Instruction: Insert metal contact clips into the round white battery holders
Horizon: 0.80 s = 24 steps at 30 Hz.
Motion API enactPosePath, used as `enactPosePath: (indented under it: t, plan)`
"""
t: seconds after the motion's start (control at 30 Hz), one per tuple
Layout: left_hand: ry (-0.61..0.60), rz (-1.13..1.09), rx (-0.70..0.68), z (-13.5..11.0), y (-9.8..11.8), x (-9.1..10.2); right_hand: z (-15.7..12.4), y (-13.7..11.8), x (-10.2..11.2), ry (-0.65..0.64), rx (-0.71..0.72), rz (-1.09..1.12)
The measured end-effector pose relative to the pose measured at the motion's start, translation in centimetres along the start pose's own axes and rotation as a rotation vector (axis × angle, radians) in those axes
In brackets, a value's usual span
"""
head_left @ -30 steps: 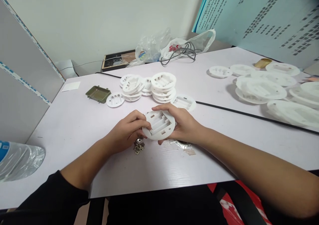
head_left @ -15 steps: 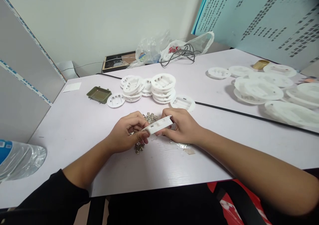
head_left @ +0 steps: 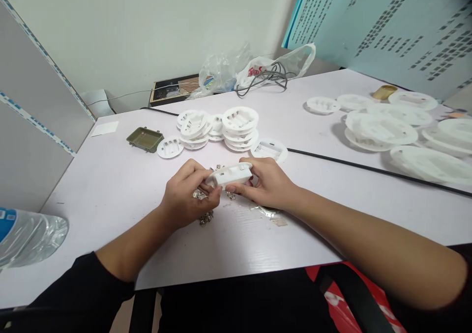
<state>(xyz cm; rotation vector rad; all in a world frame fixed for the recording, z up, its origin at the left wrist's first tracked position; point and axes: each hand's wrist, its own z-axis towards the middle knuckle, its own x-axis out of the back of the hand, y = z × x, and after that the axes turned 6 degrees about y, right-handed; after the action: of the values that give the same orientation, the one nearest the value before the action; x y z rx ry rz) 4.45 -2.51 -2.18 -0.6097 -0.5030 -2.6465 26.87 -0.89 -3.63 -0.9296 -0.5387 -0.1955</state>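
Note:
A round white plastic battery holder [head_left: 232, 174] is tilted up on edge between my two hands, above the table. My left hand [head_left: 190, 193] pinches its left end with thumb and fingers. At the right end, my right hand [head_left: 263, 183] grips it with the thumb below and fingers behind. Small shiny metal battery contacts [head_left: 206, 218] lie in a loose pile under and behind the holder, partly hidden by my hands. Just behind my right hand rests another white battery holder [head_left: 269, 151], flat on the table.
Stacks of white battery holders [head_left: 240, 122] stand behind my hands, beside an olive-green tray [head_left: 144, 139]. More white holders [head_left: 383, 126] spread on the right, past a black cable [head_left: 350, 168]. A large plastic bottle [head_left: 33, 237] lies at the left. Plastic bags [head_left: 224, 70] sit at the back.
The battery holder in my hands has turned from a steep slant to nearly level, showing more of its side. Both hands still grip it.

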Motion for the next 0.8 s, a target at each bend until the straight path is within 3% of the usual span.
enactPosePath:
  t: [0.23, 0.4, 0.57, 0.7, 0.8]
  plan:
    - [0.023, 0.219, -0.191, -0.1, -0.5, 0.1, -0.1, 0.5, -0.1, -0.001, -0.049, 0.167]
    - [-0.077, 0.155, -0.164, 0.1, -0.6, 0.4, -0.2, 0.9, 0.0, 0.107, -0.073, 0.171]
    - [-0.052, 0.162, -0.142, 0.0, -0.5, 0.2, 0.0, 1.0, 0.2, 0.093, -0.068, 0.316]
    - [0.033, 0.137, -0.003, 0.1, -1.2, 0.4, 0.2, 1.4, 0.4, 0.232, -0.012, 0.237]
    - [-0.037, 0.141, 0.077, 0.0, -1.6, 0.6, 0.3, 1.8, 0.4, 0.328, 0.013, 0.196]
